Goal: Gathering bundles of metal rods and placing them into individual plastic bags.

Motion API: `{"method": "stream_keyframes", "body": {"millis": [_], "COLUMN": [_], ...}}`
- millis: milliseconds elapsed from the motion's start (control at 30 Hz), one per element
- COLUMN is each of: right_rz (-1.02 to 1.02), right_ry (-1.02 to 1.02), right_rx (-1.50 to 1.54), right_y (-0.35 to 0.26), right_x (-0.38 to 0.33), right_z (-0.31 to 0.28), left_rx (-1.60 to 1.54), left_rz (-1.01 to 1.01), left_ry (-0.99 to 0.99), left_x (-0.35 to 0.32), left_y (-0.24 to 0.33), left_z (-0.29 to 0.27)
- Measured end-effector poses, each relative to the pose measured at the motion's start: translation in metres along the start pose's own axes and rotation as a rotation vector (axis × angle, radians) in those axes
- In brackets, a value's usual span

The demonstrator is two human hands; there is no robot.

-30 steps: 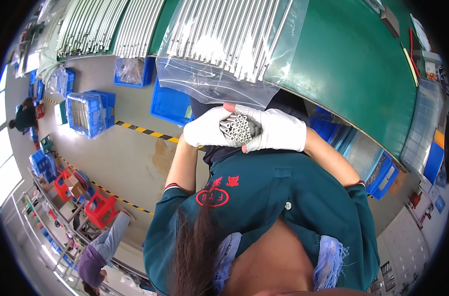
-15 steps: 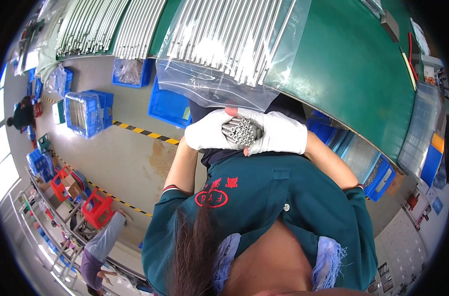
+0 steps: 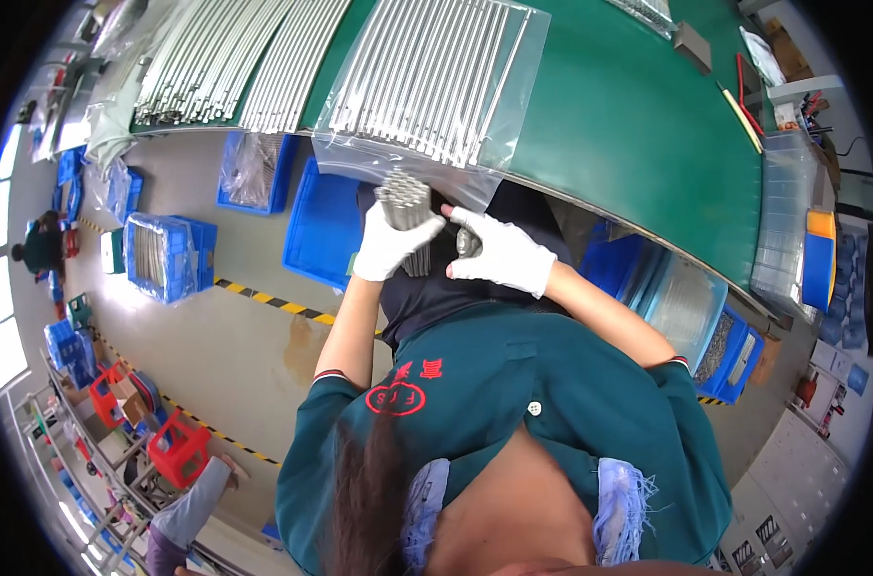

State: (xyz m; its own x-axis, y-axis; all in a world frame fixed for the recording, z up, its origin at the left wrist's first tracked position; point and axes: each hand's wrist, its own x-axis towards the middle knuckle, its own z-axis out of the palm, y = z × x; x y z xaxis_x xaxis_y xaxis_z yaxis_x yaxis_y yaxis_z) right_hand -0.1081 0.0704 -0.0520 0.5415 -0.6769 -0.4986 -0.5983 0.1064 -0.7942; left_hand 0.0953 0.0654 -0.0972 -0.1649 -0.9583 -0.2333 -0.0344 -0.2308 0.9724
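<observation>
In my gloved left hand (image 3: 386,245) is a thick bundle of short grey metal rods (image 3: 405,197), held with the ends pointing up and away from me; its lower part shows below the thumb. My gloved right hand (image 3: 509,257), just to the right, curls around a smaller bunch of grey rods (image 3: 467,242), mostly hidden by the fingers. Both hands are over my lap, a small gap between them. Beyond them, long silver rods (image 3: 422,82) lie side by side on a clear plastic bag (image 3: 527,58) at the table's edge.
The green table (image 3: 638,154) spans the far side, with more long rods (image 3: 215,62) at its left. A blue crate (image 3: 323,226) stands on the floor by the table's edge. Other blue bins (image 3: 734,355) stand under the table at right. Red stools (image 3: 179,449) are at lower left.
My hands have come apart. The left has risen and tilted with the larger bundle, while the right has drawn off with a smaller bunch. The whole view has shifted a little.
</observation>
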Motion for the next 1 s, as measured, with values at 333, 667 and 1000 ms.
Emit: {"method": "stream_keyframes", "body": {"millis": [333,667,1000], "right_rz": [-0.213,-1.428,-0.843], "right_ry": [0.171,0.793,1.106], "right_rx": [0.444,-0.208,0.255], "right_y": [0.046,-0.044,-0.040], "right_x": [-0.003,-0.046,-0.053], "right_z": [0.023,-0.066,-0.143], "left_rx": [-1.167,-1.214,-1.354], "left_rz": [0.127,-0.079,-0.559], "left_ry": [0.304,-0.075,-0.502], "left_x": [-0.028,0.006,0.060], "left_y": [0.020,0.163,0.148], "left_z": [-0.018,0.091,0.186]}}
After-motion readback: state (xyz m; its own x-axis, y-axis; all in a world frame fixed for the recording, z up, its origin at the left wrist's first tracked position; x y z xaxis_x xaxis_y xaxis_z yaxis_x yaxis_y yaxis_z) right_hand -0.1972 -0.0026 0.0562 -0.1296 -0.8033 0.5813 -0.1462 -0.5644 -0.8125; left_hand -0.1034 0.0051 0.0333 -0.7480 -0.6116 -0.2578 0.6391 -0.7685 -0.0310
